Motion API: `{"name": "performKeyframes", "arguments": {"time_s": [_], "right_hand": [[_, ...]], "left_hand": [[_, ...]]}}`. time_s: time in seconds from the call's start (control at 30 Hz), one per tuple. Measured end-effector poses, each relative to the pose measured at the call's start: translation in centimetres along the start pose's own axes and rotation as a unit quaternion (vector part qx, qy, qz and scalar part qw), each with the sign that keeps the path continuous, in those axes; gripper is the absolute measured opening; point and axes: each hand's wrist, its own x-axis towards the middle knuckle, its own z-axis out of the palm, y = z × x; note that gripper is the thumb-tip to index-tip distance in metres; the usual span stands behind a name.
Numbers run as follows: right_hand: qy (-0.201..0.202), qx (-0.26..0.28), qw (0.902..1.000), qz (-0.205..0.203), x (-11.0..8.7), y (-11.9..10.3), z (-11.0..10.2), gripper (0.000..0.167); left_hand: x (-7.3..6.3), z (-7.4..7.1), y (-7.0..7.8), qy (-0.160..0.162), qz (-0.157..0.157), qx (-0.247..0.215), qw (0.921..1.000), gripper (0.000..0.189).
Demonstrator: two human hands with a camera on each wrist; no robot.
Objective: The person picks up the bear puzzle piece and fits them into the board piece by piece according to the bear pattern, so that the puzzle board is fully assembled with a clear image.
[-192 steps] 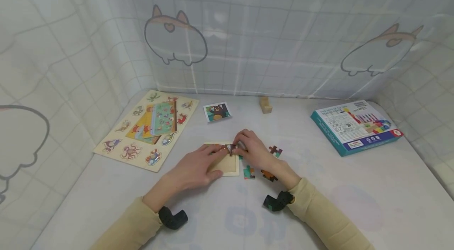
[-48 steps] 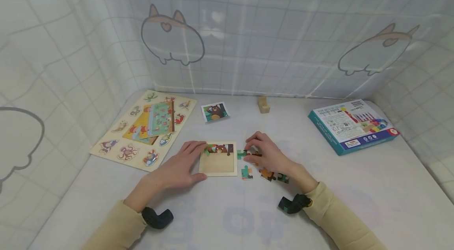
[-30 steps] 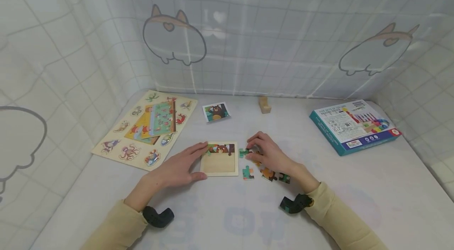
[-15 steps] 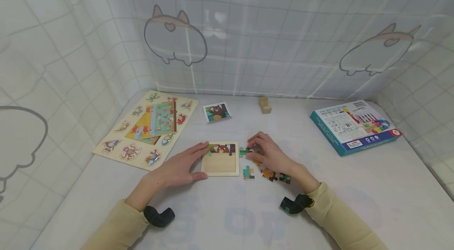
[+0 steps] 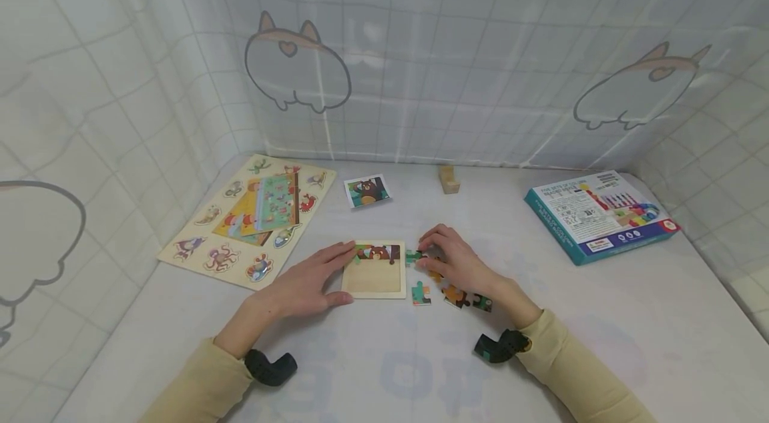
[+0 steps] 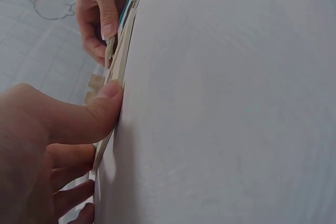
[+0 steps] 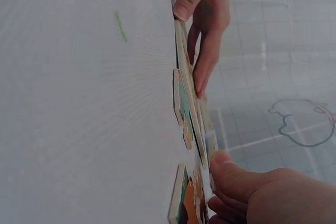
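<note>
At mid-table, tray [image 5: 374, 278] flat; bear strip [image 5: 377, 253] set along its far edge, plain wood below. Left hand [image 5: 309, 281] spans the tray's left edge, fingers extended and relaxed, fingertips at the far corner, thumb at the near one; touching, not clenched. Right hand [image 5: 456, 261] pinches a green piece [image 5: 412, 257] between thumb and fingers, just beside the tray's right rim, not over it. Near that rim's lower end, teal piece [image 5: 420, 293] on the table [image 5: 372, 343], a narrow gap between. Orange piece [image 5: 454, 296] and dark green piece [image 5: 482, 302] farther right, under the right wrist; others partly hidden by the hand.

Room: a strip of table between tray and card [image 5: 367, 191]; wider stretch between right hand and box [image 5: 603, 216]. Block [image 5: 448, 181] near the curtain [image 5: 408, 76]. Board [image 5: 241, 273], bearing sheets [image 5: 267, 204], has its nearest corner near the left hand.
</note>
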Motion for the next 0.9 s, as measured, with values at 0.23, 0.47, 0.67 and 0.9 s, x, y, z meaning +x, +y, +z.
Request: {"name": "performKeyframes", "arguments": {"time_s": [0.23, 0.47, 0.67, 0.9], "right_hand": [[0.005, -0.009, 0.9999, -0.005, -0.02, -0.10, 0.08, 0.017], [0.005, -0.006, 1.0000, 0.000, -0.09, -0.30, -0.02, 0.018], [0.001, -0.001, 1.0000, 0.008, -0.06, -0.36, -0.04, 0.018], [0.004, -0.001, 1.0000, 0.007, 0.13, -0.74, 0.23, 0.019]], "left_hand": [[0.01, 0.13, -0.03, -0.004, 0.001, 0.006, 1.0000, 0.080], [0.07, 0.21, -0.03, -0.005, 0.002, 0.007, 1.0000, 0.080], [0.10, 0.20, 0.02, 0.001, 0.003, 0.007, 1.0000, 0.080], [0.09, 0.29, 0.04, 0.006, -0.001, 0.005, 1.0000, 0.080]]}}
